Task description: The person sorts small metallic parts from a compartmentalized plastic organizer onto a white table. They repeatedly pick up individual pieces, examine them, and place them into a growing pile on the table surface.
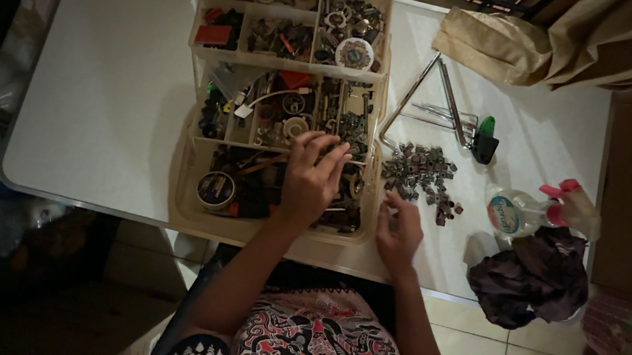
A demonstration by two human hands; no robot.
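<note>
Looking down, we see the left hand (313, 179) spread flat, fingers apart, over small parts in the lower compartment of an open organiser box (291, 57) on a white table (106, 85). The right hand (400, 229) rests on the table just beside the box, fingers curled; its pinch we cannot tell. A pile of small dark pieces (419, 177) lies just beyond it. A spray bottle (531, 211) and dark cloth (531, 275) sit further right.
</note>
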